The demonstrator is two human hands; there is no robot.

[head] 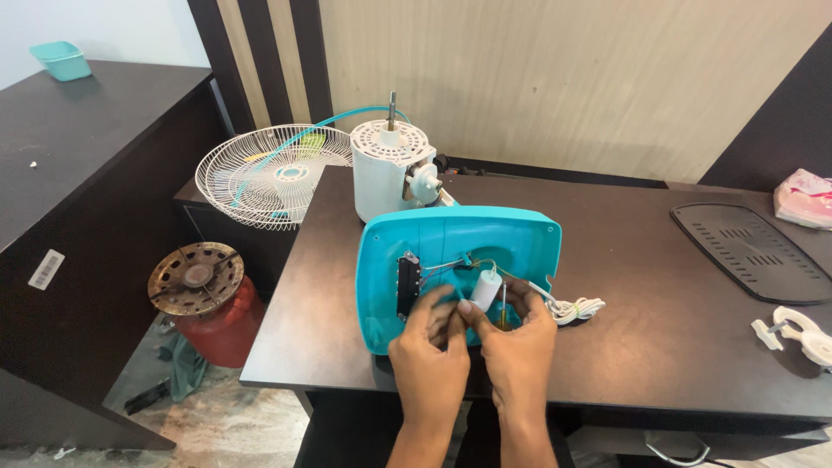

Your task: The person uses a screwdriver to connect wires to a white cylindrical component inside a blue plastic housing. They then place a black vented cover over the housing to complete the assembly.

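Two hands meet inside the upturned turquoise fan base (520, 238) at the table's (676, 347) six o'clock edge. The left hand (431, 347) pinches wires beside the white capacitor (486, 289); the right hand (520, 340) grips a screwdriver (503, 314). At twelve o'clock stands the white motor (387, 178).

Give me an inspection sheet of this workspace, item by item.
Surface: dark brown table, matte, mostly bare on the right.
Job's things: turquoise fan base lying open, white capacitor and black switch block inside; white motor housing behind it.
Clutter: black vented panel, white plastic part, pink packet.
Grips: left hand and right hand both at the capacitor and wires.
Cables: white power cord coiled beside the base.
Surroundings: fan grille, red gas cylinder, turquoise tub.
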